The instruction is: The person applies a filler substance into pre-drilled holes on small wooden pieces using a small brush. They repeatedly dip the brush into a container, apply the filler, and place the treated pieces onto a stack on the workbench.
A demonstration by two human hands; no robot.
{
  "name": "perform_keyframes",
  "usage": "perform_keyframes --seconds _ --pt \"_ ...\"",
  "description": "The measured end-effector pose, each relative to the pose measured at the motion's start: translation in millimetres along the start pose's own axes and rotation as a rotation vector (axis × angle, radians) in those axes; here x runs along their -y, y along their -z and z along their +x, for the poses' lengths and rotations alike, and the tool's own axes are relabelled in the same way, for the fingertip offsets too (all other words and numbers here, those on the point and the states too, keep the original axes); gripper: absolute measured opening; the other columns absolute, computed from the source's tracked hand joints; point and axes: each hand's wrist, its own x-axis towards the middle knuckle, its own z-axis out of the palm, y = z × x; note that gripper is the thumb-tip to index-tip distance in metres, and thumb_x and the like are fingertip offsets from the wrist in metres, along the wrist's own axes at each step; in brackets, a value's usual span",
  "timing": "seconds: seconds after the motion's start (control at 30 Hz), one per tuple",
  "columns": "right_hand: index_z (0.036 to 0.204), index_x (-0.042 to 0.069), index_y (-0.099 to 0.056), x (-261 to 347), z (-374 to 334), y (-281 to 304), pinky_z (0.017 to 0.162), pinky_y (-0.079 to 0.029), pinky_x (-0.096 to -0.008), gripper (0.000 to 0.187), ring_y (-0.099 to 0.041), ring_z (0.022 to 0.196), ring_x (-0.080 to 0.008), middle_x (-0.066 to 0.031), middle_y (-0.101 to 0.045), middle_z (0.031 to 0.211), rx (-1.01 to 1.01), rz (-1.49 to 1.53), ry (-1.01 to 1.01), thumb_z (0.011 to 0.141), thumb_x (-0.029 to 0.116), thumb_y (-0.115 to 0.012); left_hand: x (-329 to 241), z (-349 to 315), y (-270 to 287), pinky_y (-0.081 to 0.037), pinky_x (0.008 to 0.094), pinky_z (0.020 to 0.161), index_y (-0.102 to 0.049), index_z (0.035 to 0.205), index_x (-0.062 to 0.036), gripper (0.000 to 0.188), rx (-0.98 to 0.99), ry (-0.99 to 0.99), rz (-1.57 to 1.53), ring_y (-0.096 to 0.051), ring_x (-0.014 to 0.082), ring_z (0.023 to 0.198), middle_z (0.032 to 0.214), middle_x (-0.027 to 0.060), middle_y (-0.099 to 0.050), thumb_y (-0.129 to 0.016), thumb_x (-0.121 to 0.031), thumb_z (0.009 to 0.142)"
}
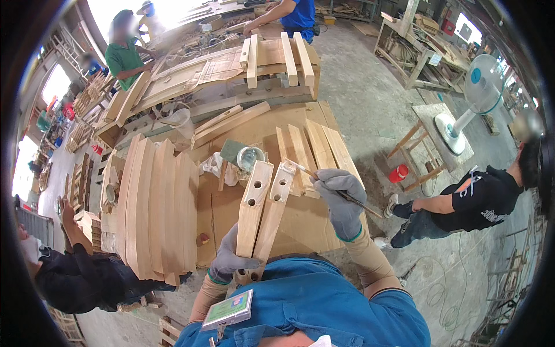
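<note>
Because these two wooden bars (264,214) are long, my left hand (227,255) holds them low down, by my blue shirt (324,301). That hand is wrapped round the pair, I think to keep them side by side. Round holes near both ends face up, maybe so I can see into them. My right hand (340,199) pinches a thin stick (305,170). Its tip is right by the top of the right bar; I can't tell if it touches.

A see-through jar (250,157) stands just past the bars on the tabletop (312,231), likely so it is easy to reach. To my left, curved boards (155,208) stand packed close in a pile, maybe to save room. More slats (317,147) lie to the right of the jar, spread out a bit.

A badge (228,310) on my chest has print too small for me to read. A person (488,199) on my right wears a black shirt with white letters.
</note>
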Motion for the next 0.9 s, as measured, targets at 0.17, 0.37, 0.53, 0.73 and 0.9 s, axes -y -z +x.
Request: perform_keyframes --seconds 0.17,0.37,0.53,0.73,0.9 --pt "0.083 0.002 -0.052 -7 -6 5 0.075 -0.056 -0.0305 0.024 -0.065 0.087 -0.0187 -0.0161 -0.065 0.097 0.08 -0.022 -0.031 0.074 -0.015 -0.068 0 0 1 -0.039 0.0317 0.099 -0.038 0.137 0.0015 0.099 0.017 -0.008 -0.008 -0.051 0.0175 0.114 0.123 0.0066 -0.055 -0.08 -0.002 0.048" --pt "0.083 0.002 -0.052 -6 11 13 0.074 -0.055 -0.0289 0.024 -0.065 0.085 -0.0181 -0.0162 -0.065 0.096 -0.07 -0.172 -0.016 0.074 -0.012 -0.07 -12 -3 -9 -0.039 0.0322 0.1 -0.038 0.138 0.0011 0.099 0.04 -0.052 -0.033 -0.05 0.0168 0.115 0.126 0.0065 -0.053 -0.081 -0.003 0.049" --pt "0.08 0.004 -0.052 27 -2 -7 0.072 -0.055 -0.0299 0.028 -0.067 0.083 -0.0211 -0.014 -0.067 0.09 0.216 -0.044 0.062 0.072 -0.013 -0.072 -9 1 -3 -0.039 0.0323 0.1 -0.039 0.137 0.0 0.098 -0.016 -0.069 0.06 -0.05 0.0159 0.116 0.126 0.0061 -0.054 -0.082 -0.005 0.05" --pt "0.079 0.005 -0.052 18 -5 -8 0.073 -0.055 -0.0309 0.027 -0.067 0.085 -0.0226 -0.0123 -0.068 0.09 0.203 -0.199 0.102 0.071 -0.01 -0.074 -3 -1 1 -0.039 0.0322 0.101 -0.039 0.138 -0.0006 0.097 0.003 -0.07 0.033 -0.05 0.0165 0.116 0.125 0.0061 -0.054 -0.081 -0.003 0.05" --pt "0.082 0.005 -0.05 -3 3 1 0.07 -0.055 -0.0308 0.03 -0.067 0.082 -0.0221 -0.0129 -0.067 0.091 0.098 -0.358 0.2 0.071 -0.01 -0.074 -10 -7 -14 -0.039 0.0327 0.101 -0.038 0.138 0.0003 0.096 -0.006 -0.09 -0.023 -0.05 0.0176 0.116 0.125 0.0069 -0.054 -0.079 0.001 0.051"
